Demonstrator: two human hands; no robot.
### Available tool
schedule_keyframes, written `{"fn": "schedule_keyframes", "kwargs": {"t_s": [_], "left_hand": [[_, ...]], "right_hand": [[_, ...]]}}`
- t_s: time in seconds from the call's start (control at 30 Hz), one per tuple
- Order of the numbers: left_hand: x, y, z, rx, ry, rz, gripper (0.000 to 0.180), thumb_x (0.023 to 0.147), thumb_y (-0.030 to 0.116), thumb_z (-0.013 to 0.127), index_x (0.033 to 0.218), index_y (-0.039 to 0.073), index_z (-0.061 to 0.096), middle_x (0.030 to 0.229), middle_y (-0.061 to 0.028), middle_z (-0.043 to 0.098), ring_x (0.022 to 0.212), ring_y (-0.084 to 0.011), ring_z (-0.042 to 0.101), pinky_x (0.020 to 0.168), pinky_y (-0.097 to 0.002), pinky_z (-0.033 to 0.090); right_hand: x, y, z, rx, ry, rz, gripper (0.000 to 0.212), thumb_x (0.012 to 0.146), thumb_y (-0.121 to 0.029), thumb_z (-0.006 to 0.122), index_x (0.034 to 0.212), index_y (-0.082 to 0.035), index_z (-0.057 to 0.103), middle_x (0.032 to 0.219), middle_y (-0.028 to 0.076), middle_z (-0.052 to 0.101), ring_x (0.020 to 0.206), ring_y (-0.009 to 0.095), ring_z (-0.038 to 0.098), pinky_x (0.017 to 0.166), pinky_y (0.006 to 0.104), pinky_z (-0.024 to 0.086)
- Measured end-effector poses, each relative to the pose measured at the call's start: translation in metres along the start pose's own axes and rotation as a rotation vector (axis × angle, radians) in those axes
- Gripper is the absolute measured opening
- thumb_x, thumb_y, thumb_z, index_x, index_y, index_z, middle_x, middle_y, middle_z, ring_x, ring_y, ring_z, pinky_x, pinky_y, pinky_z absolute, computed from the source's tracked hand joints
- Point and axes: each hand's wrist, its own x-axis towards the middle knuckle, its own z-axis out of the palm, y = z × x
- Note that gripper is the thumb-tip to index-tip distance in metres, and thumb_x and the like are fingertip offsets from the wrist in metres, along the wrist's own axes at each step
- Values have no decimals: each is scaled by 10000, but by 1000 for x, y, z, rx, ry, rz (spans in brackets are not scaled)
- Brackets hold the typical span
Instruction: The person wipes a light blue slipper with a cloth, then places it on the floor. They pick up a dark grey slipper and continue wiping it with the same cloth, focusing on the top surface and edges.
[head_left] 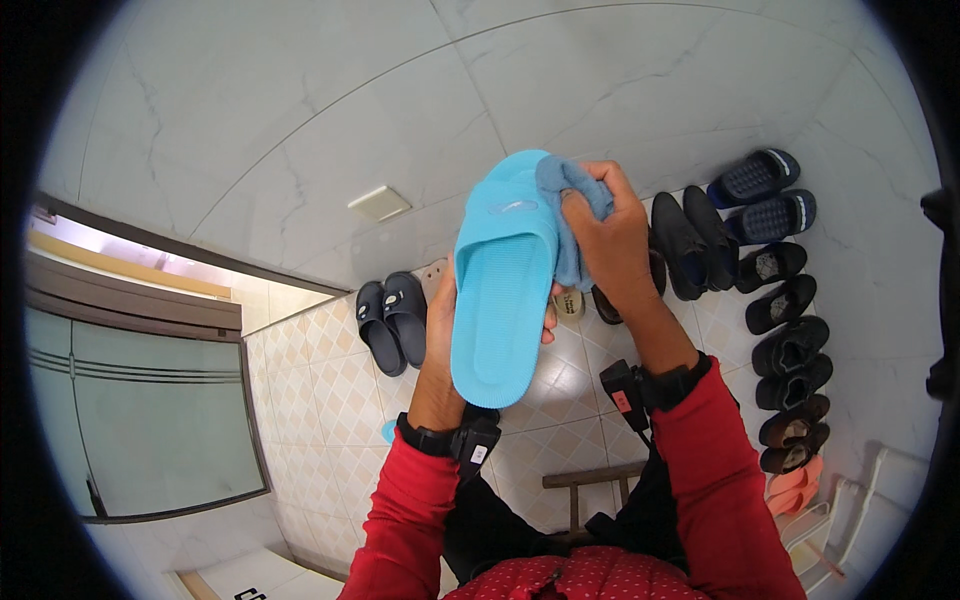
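Note:
A light-blue slide sandal is held up in front of me, sole side away and toe end pointing to the far wall. My left hand grips it from behind and along its left edge, with fingertips showing past the right edge. A blue-grey cloth is bunched in my right hand. It presses against the right side of the sandal's strap, and part of it hangs down along that edge. The fingers of my left hand behind the sandal are mostly hidden.
Dark slides stand on the tiled floor at left. Black shoes stand by the far wall, and a row of footwear follows the right wall to orange slippers and a white rack. A wooden stool is below me.

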Motion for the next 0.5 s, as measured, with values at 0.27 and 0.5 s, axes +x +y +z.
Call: {"fn": "schedule_keyframes", "kwargs": {"t_s": [0.27, 0.5], "left_hand": [[-11, -3, 6, 55, -61, -72, 786, 987, 604, 219, 1403, -44, 378, 1122, -316, 574, 768, -391, 625, 646, -443, 559], [-17, -3, 3, 42, -62, -31, 773, 986, 590, 233, 1400, -46, 381, 1140, -314, 560, 771, -383, 626, 650, -438, 559]], "right_hand": [[14, 3, -11, 242, 153, 101, 247, 837, -128, 630, 1038, 13, 605, 887, 68, 649, 769, 123, 589, 713, 275, 497], [-2, -5, -5, 247, 45, 139, 249, 841, -129, 617, 1042, 14, 592, 887, 49, 627, 782, 104, 554, 726, 262, 483]]}}
